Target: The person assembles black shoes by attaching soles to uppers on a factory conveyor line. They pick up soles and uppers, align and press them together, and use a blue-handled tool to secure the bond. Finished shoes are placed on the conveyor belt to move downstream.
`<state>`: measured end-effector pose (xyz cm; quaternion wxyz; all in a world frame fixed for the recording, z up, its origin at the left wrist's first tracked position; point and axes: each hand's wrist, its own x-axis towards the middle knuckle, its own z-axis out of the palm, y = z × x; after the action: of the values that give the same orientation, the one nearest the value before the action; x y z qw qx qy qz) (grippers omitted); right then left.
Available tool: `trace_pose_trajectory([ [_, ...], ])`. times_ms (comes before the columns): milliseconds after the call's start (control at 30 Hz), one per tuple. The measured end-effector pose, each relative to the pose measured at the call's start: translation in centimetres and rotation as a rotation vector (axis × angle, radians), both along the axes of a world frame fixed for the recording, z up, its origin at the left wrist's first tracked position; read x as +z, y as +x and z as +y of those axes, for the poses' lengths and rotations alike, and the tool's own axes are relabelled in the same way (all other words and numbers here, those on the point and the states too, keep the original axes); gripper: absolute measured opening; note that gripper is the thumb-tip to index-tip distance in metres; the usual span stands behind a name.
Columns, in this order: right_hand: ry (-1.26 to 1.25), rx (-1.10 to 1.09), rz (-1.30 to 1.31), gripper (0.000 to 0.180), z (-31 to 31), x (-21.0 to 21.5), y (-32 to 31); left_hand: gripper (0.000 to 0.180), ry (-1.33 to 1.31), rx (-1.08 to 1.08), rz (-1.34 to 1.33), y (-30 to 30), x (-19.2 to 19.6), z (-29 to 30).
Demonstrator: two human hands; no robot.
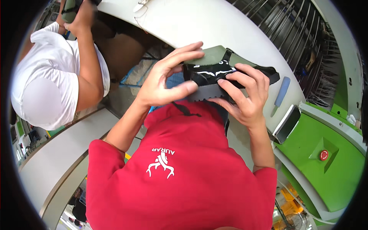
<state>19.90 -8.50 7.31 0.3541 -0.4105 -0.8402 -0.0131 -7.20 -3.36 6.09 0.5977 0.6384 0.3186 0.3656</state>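
Observation:
In front of my chest is an olive-green and black shoe (209,73), turned on its side, with a toothed dark sole edge towards me. My right hand (249,94) grips its right part, fingers bent over the glossy black upper and thumb below at the sole. My left hand (168,76) is at the shoe's left end, slightly blurred, its fingers stretched out above and the thumb near the sole. The left fingertips overlap the green part; whether they press on it is unclear. A blue-handled knife (282,91) lies on the white table (191,23), right of the shoe.
A dark-screened phone-like device (288,124) rests beside a green machine (326,172) with a red push button (324,155). Metal rods (287,23) and bristles line the far right. At left, a co-worker in white (57,76) holds another green item (71,11).

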Motion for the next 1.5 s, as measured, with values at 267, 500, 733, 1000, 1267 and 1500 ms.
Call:
trace_pose_trajectory([
  [267,-0.121,-0.008,0.028,0.051,0.0,-0.1,-0.9,0.099,0.445,0.056,0.238,1.2,-2.8,-0.3],
  [500,-0.164,-0.041,0.003,0.057,0.1,0.6,-0.7,0.082,0.488,0.132,0.192,2.2,-3.1,-0.1],
  [733,-0.31,-0.311,0.091,0.087,0.2,3.7,3.5,0.078,0.609,-0.01,0.186,2.9,0.0,2.4],
  [1000,-0.003,-0.533,0.084,0.076,-1.4,-0.5,3.0,0.097,0.764,-0.276,0.344,5.5,2.4,8.6],
  [1267,0.025,-0.706,0.143,0.064,-0.7,-1.0,0.7,0.07,0.941,-0.271,0.451,10.2,4.4,8.9],
  [1500,-0.007,-0.712,0.13,0.065,-1.9,-0.7,0.2,0.094,1.17,-0.365,0.561,11.6,5.0,9.2],
])
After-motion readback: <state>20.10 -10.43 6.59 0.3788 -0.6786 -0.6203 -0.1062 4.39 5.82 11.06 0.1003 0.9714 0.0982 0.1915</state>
